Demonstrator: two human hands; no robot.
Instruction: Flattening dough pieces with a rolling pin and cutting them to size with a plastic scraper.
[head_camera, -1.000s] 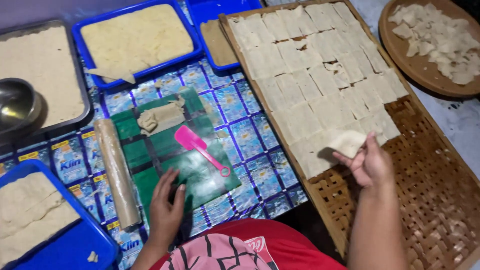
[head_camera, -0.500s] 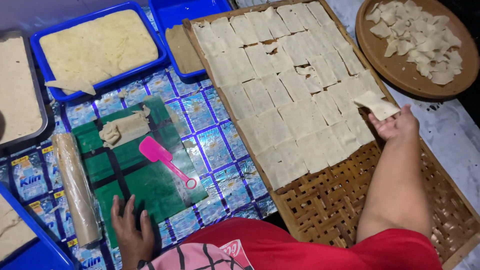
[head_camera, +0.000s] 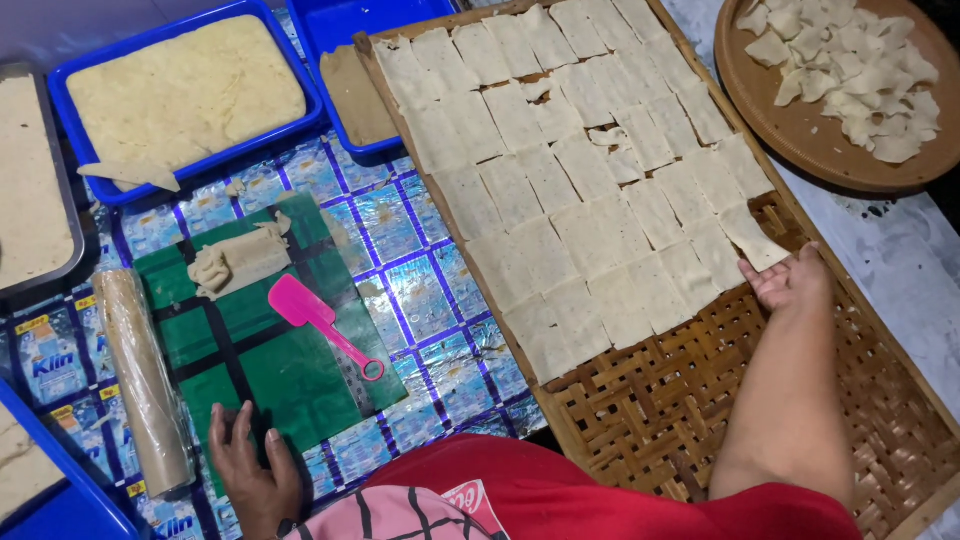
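My right hand (head_camera: 790, 282) rests on the woven bamboo tray (head_camera: 690, 400), fingertips touching a pale square dough sheet (head_camera: 752, 236) at the right edge of the rows of several dough squares (head_camera: 560, 170). My left hand (head_camera: 252, 470) lies flat, fingers apart, on the near edge of a green cutting mat (head_camera: 270, 350). On that mat lie a pink plastic scraper (head_camera: 320, 322) and a lump of dough (head_camera: 235, 262). A rolling pin wrapped in plastic (head_camera: 145, 378) lies left of the mat.
A blue tray of flat dough (head_camera: 180, 85) and a second blue tray (head_camera: 345, 60) sit at the back. A metal tray of dough (head_camera: 30, 190) is far left. A round brown plate of dough scraps (head_camera: 850, 80) stands at top right. Another blue tray (head_camera: 40, 490) is at bottom left.
My right hand carried a dough square rightward along the bamboo tray and set it down at the right edge of the rows. The left hand stayed on the mat's edge.
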